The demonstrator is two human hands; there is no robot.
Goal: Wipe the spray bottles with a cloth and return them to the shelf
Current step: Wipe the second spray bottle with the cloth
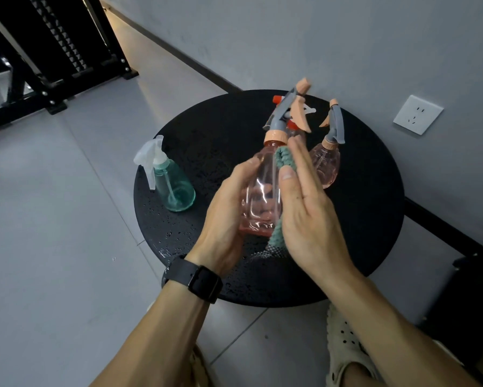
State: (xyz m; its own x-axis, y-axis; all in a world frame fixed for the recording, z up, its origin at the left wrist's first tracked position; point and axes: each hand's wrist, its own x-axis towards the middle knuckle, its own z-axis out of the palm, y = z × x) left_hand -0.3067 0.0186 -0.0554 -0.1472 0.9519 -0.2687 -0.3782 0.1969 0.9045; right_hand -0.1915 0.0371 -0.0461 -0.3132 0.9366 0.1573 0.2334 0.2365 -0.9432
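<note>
Left hand (229, 208): curled round pink spray bottle (259, 196), held above tabletop (374, 208). Right hand (304, 202): fingers straight, pressing green cloth (283, 160) to its side. Beyond: teal spray bottle (173, 185), round pink spray bottle (325, 163), standing unshelved. Wiping under way; shelving outstanding.

I see a round black surface (374, 219) speckled with droplets, standing on grey floor tiles (53, 219). A white wall socket (417, 114) sits right; a black metal rack (53, 51) stands upper left.

Head-worn camera looks steeply down, close over the round black table (374, 233).
</note>
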